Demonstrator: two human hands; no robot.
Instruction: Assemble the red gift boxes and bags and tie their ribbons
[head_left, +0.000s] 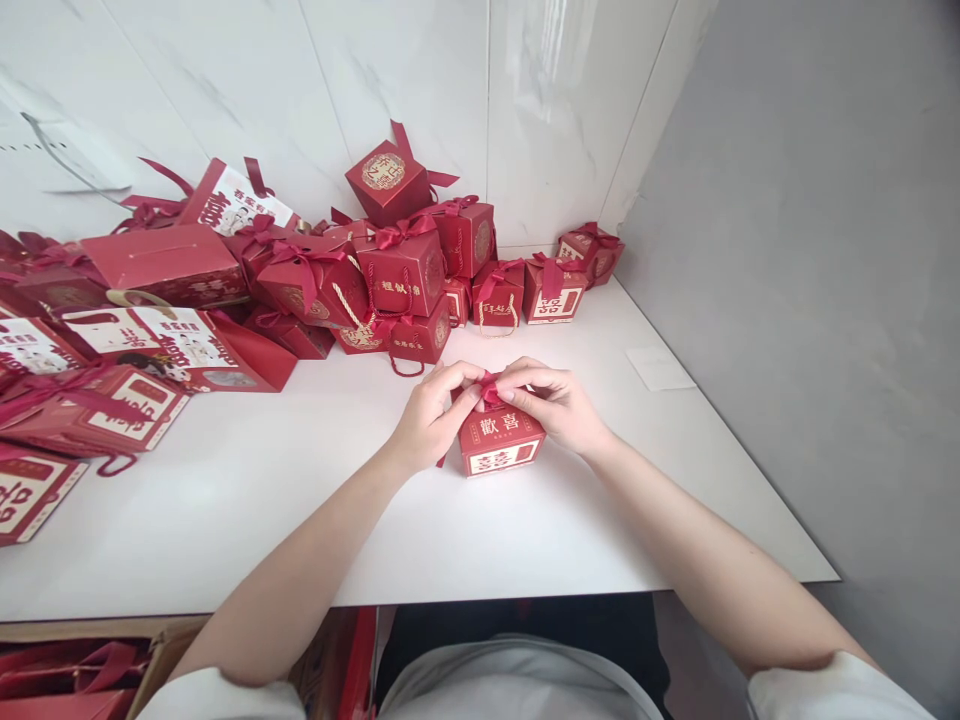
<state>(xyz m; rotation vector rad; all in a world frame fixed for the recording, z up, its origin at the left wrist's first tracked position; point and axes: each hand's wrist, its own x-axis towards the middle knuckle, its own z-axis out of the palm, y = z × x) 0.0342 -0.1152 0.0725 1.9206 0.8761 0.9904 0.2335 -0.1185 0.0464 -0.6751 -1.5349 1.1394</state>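
Note:
A small red gift box (500,445) with gold characters and a white label stands on the white table (300,500) in front of me. Both hands rest on its top. My left hand (433,410) pinches the red ribbon (489,391) from the left. My right hand (556,400) pinches the same ribbon from the right, fingertips meeting over the box's middle. A ribbon tail hangs at the box's left side.
A heap of red gift boxes with bows (405,265) fills the back of the table against the white wall. Larger red boxes (112,390) crowd the left side. A white paper slip (660,368) lies at the right. A cardboard carton (90,670) sits below the table's front edge.

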